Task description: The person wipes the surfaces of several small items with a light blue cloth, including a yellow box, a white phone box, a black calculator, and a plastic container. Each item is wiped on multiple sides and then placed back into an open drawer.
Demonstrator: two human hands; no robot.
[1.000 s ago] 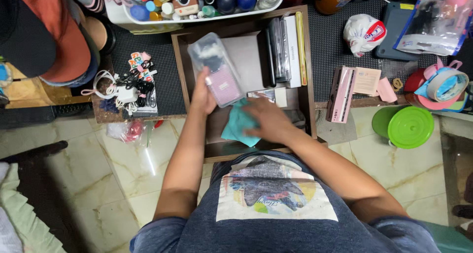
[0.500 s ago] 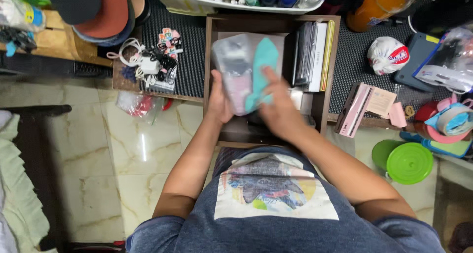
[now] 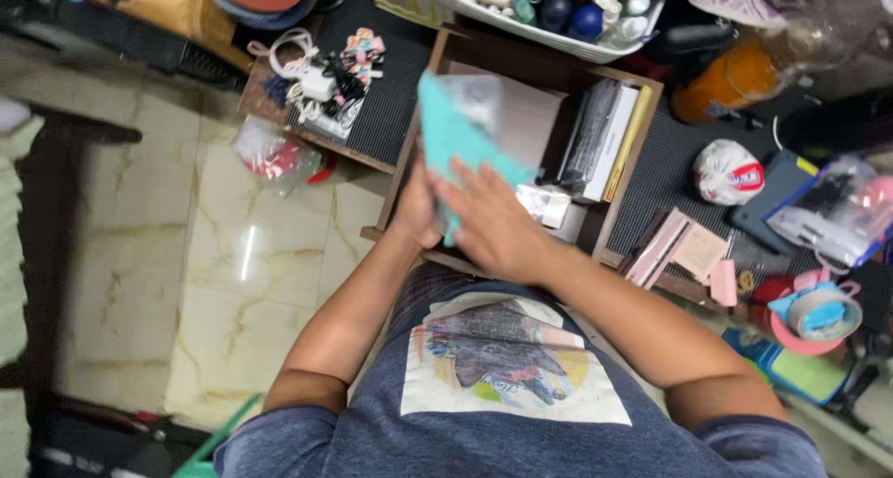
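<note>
Even indoor light falls from above me. A bright streak of glare sits on the marble floor [image 3: 246, 255]. The view is tilted and smeared by motion, worst in the top right corner; my hands cast soft shadows.

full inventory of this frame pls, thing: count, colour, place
cloth: 1, teal, against the pouch, under the right hand
clear pouch: 1, see-through, held over the drawer
open drawer: 1, dark wood, centre top
boxes: several, white, black and yellow, upright at the drawer's right side
cables and chargers: a tangle, white and black, on the mat left of the drawer
tied bag: 1, white with red, on the mat at right
tape roll: 1, pink and blue, far right
left hand: 1, grip on the pouch
right hand: 1, flat on the cloth
</note>
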